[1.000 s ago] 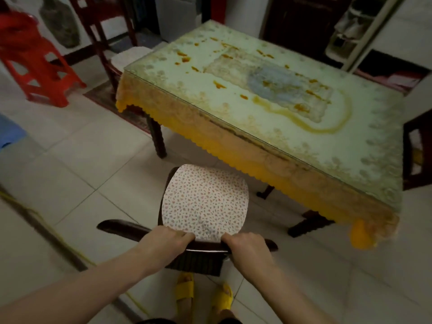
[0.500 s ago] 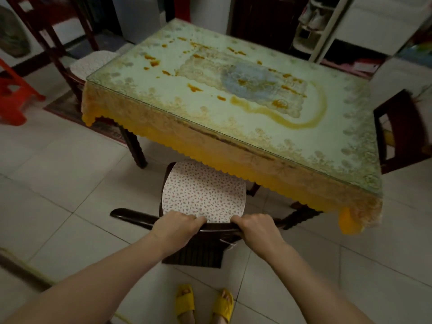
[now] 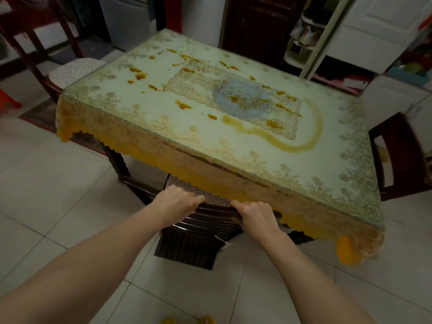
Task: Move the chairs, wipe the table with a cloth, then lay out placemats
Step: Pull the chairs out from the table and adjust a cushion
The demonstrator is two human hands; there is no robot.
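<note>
Both hands are on the chair (image 3: 201,220) right now: the left hand (image 3: 178,202) and the right hand (image 3: 253,216) each curl tight over the dark top rail of its backrest, side by side with a short stretch of rail between them. The chair sits directly ahead of the hands and below them, its seat tucked under the near edge of the desk (image 3: 233,122); only a strip of the speckled seat cushion (image 3: 187,185) shows beyond the left hand, under the yellow lace fringe of the tablecloth (image 3: 198,164).

The rail's long axis runs crosswise, from the left hand to the right hand, roughly along the desk's near edge. The chair itself points away from the person, seat toward the desk, back toward the body. Neither hand is clearly nearer; they share the rail about evenly, the left a touch farther forward.

My read: any shift of this chair runs along the forward-and-back line, square to the rail. The desk top shows orange stains and a looping smear, so wiping is not yet done. No cloth or placemats in view.
</note>
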